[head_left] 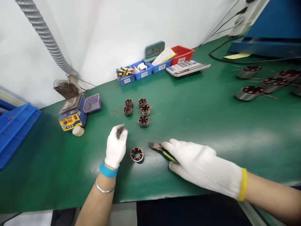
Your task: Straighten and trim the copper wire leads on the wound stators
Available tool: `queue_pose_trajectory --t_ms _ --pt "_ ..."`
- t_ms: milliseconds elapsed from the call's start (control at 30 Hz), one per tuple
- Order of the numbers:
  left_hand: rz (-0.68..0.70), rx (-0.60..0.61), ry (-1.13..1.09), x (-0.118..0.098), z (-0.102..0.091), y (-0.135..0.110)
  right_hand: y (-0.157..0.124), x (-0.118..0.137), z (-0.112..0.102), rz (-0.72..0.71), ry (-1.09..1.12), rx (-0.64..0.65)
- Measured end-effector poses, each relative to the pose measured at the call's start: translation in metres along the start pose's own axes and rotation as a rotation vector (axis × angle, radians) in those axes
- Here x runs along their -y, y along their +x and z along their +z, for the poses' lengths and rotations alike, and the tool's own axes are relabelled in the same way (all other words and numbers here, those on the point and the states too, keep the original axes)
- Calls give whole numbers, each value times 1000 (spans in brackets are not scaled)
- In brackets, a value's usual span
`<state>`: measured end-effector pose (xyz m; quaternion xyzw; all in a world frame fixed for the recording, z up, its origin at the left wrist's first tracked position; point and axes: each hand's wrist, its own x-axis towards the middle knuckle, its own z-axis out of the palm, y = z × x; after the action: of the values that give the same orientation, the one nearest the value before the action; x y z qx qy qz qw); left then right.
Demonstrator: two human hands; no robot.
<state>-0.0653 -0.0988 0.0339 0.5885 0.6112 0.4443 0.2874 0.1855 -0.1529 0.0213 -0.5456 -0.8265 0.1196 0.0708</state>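
My right hand [196,160], in a white glove with a yellow cuff, is wrapped around the green handles of a pair of diagonal cutters [156,146]. Their jaws point left over the table. A motor stator [136,154], a metal ring with copper windings, lies between my two hands and touches neither. My left hand [116,146], gloved in white with a blue cuff, has its fingers curled in a pinch. Something thin shows at the fingertips, too small to name. Beyond it stand several more stators [144,121] with thin wire ends sticking out.
Several stators [250,93] stand at the right, blurred. Along the wall are blue bins [127,80], a red bin [182,55], a clock [154,49] and a calculator [185,67]. A yellow-fronted soldering pot [70,122] and purple tray [92,103] sit left, near a blue crate [16,131].
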Motion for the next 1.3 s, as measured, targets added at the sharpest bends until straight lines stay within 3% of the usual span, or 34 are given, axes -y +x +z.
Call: queue_pose_trajectory --t_ms 100,200,267,333,400,500,700,800,900,1033,1133,1200,1300 --pt "-51 -60 -30 7 -5 10 10 19 -5 -107 -96 -71" --pt "-61 -74 -34 14 -6 18 28 50 -6 -317 21 -139" --pt "-73 -78 -31 18 -5 23 42 70 -1 -429 7 -83" --pt "-81 -67 -27 21 -4 28 50 79 3 -396 -18 -44" --pt "-91 -59 -20 24 -4 30 51 71 3 -335 3 -79" --pt "-99 -44 -17 27 0 29 36 21 -11 -110 55 -261" --pt "-64 49 29 24 14 16 -8 -135 -51 551 -86 -456" --pt "-55 69 46 22 17 14 -10 -166 -51 586 -167 -503" --pt "-47 59 69 23 18 14 13 -157 -33 403 -191 -433" --pt "-20 48 126 24 22 15 67 -120 -5 198 -150 -324" --pt "10 37 172 22 31 16 100 -93 3 42 -107 -279" --pt "41 50 235 17 41 19 110 -82 4 -42 -69 -253" --pt "82 73 320 9 58 27 111 -82 3 -52 -24 -238"
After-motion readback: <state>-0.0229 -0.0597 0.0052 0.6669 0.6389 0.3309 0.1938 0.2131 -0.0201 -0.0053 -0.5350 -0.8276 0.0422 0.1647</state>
